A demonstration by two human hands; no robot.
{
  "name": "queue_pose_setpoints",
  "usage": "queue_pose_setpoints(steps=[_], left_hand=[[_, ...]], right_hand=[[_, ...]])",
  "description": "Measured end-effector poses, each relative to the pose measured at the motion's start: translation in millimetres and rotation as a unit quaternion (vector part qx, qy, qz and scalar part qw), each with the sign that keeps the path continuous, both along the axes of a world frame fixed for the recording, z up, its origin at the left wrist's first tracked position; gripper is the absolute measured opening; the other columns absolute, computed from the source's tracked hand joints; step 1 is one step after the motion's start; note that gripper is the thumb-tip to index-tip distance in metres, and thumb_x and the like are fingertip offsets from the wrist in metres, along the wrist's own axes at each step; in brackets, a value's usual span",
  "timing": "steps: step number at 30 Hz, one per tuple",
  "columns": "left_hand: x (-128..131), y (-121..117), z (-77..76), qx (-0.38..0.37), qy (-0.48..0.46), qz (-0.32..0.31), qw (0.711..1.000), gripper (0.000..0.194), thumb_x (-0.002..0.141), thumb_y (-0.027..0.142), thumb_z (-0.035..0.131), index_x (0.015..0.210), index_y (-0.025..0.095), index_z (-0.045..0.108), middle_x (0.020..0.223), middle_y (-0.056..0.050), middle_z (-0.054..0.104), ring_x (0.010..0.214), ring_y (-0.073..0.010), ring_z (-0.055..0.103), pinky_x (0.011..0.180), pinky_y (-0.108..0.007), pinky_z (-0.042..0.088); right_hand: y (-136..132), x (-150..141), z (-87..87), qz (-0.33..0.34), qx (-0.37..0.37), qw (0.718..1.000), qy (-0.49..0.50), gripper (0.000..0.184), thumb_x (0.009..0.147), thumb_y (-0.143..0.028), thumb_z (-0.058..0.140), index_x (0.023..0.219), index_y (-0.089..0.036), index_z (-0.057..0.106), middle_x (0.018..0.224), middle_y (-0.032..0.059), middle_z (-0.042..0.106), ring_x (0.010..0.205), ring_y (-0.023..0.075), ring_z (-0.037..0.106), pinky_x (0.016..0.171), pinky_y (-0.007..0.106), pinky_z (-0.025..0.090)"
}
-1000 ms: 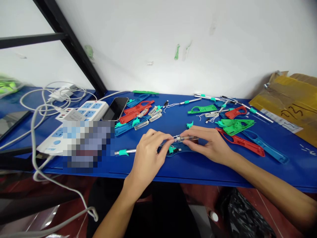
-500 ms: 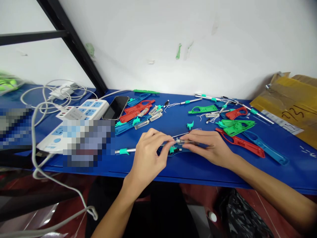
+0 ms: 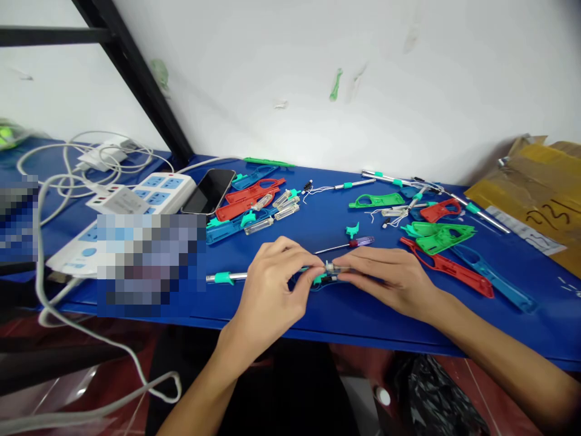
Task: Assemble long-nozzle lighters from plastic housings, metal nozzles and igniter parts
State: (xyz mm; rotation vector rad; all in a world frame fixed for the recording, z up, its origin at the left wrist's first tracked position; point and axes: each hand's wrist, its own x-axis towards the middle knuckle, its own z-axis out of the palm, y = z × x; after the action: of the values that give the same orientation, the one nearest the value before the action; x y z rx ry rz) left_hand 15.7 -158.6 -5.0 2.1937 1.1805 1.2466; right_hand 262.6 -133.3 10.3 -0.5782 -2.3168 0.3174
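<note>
My right hand [image 3: 394,275] pinches a small clear plastic tank [image 3: 330,266], its pale end pointing left and its rest hidden by the fingers. At that end the thumb and forefinger of my left hand [image 3: 275,284] are pressed together; what they grip is too small to tell. Partly hidden beneath both hands lies a blue lighter shell [image 3: 323,287] with teal and black parts in it. A metal tube with a teal collar [image 3: 224,278] sticks out left of my left hand. Just beyond my fingers are a screwdriver [image 3: 362,241] and a teal trigger [image 3: 352,230].
Red and blue shells with clear tanks [image 3: 259,226] lie at the back left, near a phone [image 3: 209,190] and a power strip [image 3: 166,188]. More shells [image 3: 447,236], tubes and wires spread at right. A cardboard box [image 3: 531,188] stands far right.
The view has shifted slightly. My right fingers have tilted with the tank and cover more of it, and the screwdriver handle shows more fully. My left hand keeps its pinch.
</note>
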Motion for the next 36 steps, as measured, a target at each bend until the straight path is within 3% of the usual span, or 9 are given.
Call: queue_pose_setpoints(steps=[5, 9, 11, 18, 28, 36], left_hand=[[-4.0, 3.5, -0.4, -0.024, 0.053, -0.028, 0.998, 0.003, 0.105, 0.024, 0.074, 0.107, 0.024, 0.077, 0.109, 0.001, 0.082, 0.107, -0.0213, 0.069, 0.095, -0.041, 0.051], [-25.2, 2.0, 0.0, -0.015, 0.148, -0.055, 0.987, 0.033, 0.103, 0.035, 0.078, 0.133, 0.024, 0.069, 0.143, -0.004, 0.074, 0.133, -0.0250, 0.063, 0.112, -0.044, 0.047], [-38.9, -0.1, -2.2, -0.016, 0.171, -0.059, 0.983, 0.040, 0.102, 0.038, 0.079, 0.138, 0.026, 0.065, 0.150, -0.005, 0.069, 0.140, -0.0258, 0.059, 0.117, -0.045, 0.044], [-53.0, 1.5, -13.6, -0.020, 0.183, -0.054, 0.981, 0.035, 0.104, 0.046, 0.075, 0.133, 0.029, 0.067, 0.139, -0.002, 0.072, 0.129, -0.0246, 0.063, 0.112, -0.043, 0.044], [-50.5, 1.7, -9.5, -0.035, 0.190, -0.067, 0.979, 0.024, 0.109, 0.041, 0.069, 0.129, 0.030, 0.072, 0.133, -0.002, 0.072, 0.114, -0.0221, 0.064, 0.098, -0.039, 0.047], [-49.4, 2.3, -8.1, -0.049, 0.187, -0.075, 0.978, 0.023, 0.109, 0.042, 0.068, 0.127, 0.028, 0.070, 0.132, -0.001, 0.072, 0.115, -0.0218, 0.063, 0.100, -0.039, 0.045]], right_hand=[[0.1, 4.6, 3.2, -0.033, 0.037, 0.996, -0.069, 0.020, 0.111, -0.023, 0.066, 0.127, -0.018, 0.077, 0.111, 0.0082, 0.086, 0.095, 0.0184, 0.083, 0.091, 0.028, 0.067], [1.4, 8.8, 0.6, -0.080, 0.063, 0.988, -0.119, 0.020, 0.112, -0.025, 0.064, 0.124, -0.015, 0.075, 0.112, 0.0100, 0.085, 0.097, 0.0226, 0.084, 0.088, 0.034, 0.068], [2.0, 8.8, -1.8, -0.092, 0.058, 0.986, -0.123, 0.020, 0.112, -0.026, 0.063, 0.123, -0.014, 0.075, 0.109, 0.0097, 0.085, 0.095, 0.0226, 0.084, 0.086, 0.033, 0.067], [-2.0, 6.4, -2.8, -0.090, 0.026, 0.987, -0.128, 0.018, 0.111, -0.027, 0.065, 0.122, -0.015, 0.074, 0.098, 0.0059, 0.083, 0.082, 0.0189, 0.080, 0.076, 0.030, 0.063], [-2.9, 8.0, 4.9, -0.082, 0.020, 0.985, -0.152, 0.016, 0.112, -0.024, 0.063, 0.121, -0.016, 0.072, 0.101, 0.0071, 0.082, 0.087, 0.0196, 0.080, 0.080, 0.031, 0.063], [1.3, 12.7, 1.0, -0.066, 0.003, 0.978, -0.196, 0.019, 0.113, -0.027, 0.060, 0.122, -0.018, 0.074, 0.113, 0.0099, 0.078, 0.100, 0.0227, 0.078, 0.091, 0.036, 0.064]])
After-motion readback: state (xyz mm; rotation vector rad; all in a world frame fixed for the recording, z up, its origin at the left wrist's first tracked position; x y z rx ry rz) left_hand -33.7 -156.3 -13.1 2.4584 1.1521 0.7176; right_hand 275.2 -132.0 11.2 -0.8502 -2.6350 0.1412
